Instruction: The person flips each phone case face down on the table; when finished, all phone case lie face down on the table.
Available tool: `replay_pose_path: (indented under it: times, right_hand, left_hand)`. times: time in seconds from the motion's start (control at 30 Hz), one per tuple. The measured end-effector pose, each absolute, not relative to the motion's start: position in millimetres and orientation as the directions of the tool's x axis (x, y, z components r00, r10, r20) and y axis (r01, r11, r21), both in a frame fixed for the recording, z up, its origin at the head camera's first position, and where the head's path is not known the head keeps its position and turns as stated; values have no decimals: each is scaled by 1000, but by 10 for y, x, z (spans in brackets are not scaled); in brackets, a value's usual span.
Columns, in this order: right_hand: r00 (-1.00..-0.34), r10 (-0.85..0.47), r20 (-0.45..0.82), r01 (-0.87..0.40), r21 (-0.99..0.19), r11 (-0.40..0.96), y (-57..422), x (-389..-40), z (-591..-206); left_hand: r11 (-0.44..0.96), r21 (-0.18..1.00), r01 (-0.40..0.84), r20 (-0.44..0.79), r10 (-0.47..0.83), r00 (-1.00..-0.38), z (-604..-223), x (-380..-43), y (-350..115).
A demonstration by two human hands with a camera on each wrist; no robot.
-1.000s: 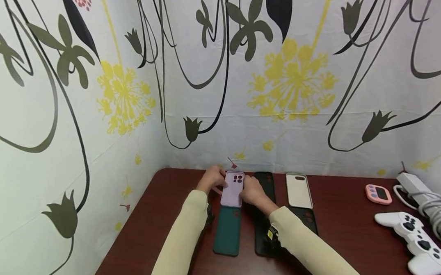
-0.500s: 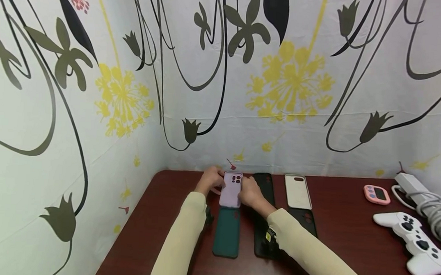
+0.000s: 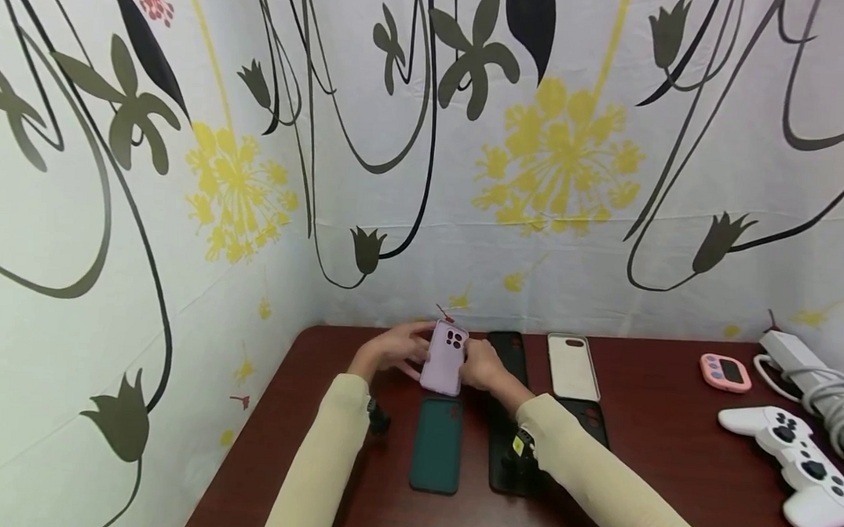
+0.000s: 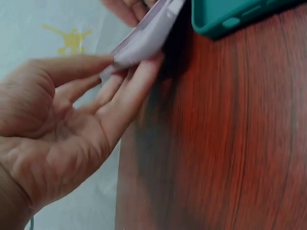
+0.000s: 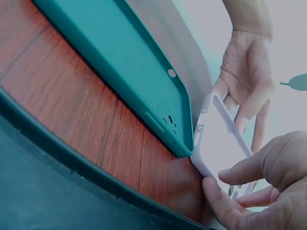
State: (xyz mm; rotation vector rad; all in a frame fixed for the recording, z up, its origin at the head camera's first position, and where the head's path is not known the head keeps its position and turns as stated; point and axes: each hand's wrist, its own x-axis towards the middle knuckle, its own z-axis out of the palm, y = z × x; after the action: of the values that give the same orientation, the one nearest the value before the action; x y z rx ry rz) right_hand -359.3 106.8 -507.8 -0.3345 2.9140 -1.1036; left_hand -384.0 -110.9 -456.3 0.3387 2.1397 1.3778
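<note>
A lilac phone case (image 3: 444, 363) with camera holes is tilted up off the table at the back, held between both hands. My left hand (image 4: 72, 115) pinches its left edge, thumb on one side and fingers underneath. On the opposite edge, my right hand (image 5: 268, 187) grips the case with thumb inside the rim and fingers behind. Just in front of it lies a green phone case (image 3: 436, 445), its open side up. A long black case (image 3: 504, 456) lies beneath my right wrist, partly hidden by the arm.
Right of the hands lie a cream phone case (image 3: 574, 368) and another black case (image 3: 590, 416). Farther right are a pink timer (image 3: 724, 373), a white game controller (image 3: 795, 464) and a power strip (image 3: 796, 358) with coiled cable. A patterned cloth wall (image 3: 406, 294) stands behind the table.
The lilac case, flat on the table before, has been lifted and tilted. My left hand has shifted left and turned, its fingers now under the case edge. My right hand stays at its side.
</note>
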Motion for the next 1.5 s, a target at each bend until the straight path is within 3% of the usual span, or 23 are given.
replay_pose_path:
  times: [0.07, 0.2, 0.4, 0.57, 0.87, 1.23, 1.5]
  right_hand:
    - [-986, -165, -21, -97, -734, 672, 1014, -3388, -4823]
    - [-979, -164, -123, 23, -861, 508, 981, -3324, -4802]
    - [-962, -184, -202, 127, -927, 353, 939, -3322, -4802]
    - [-960, -176, -216, 149, -932, 331, 926, -3353, -4824]
    - [-959, -189, -211, 158, -952, 262, 865, -3291, -4769]
    - [-952, -184, -244, 213, -961, 176, 912, -3260, -4751]
    - [-955, -191, -227, 176, -951, 254, 1031, -3282, -4634]
  left_hand:
    - [406, 907, -107, -330, 531, -781, -4549, -3823, -1153]
    - [362, 922, -137, -339, 585, -737, -4537, -3783, -1226]
    - [305, 936, -176, -337, 630, -700, -4515, -3771, -1298]
    - [289, 943, -167, -320, 642, -697, -4479, -3786, -1331]
    - [318, 938, -134, -303, 571, -763, -4381, -3773, -1291]
    - [374, 925, -66, -281, 556, -783, -4336, -3723, -1120]
    - [400, 914, -68, -294, 538, -790, -4284, -3677, -950]
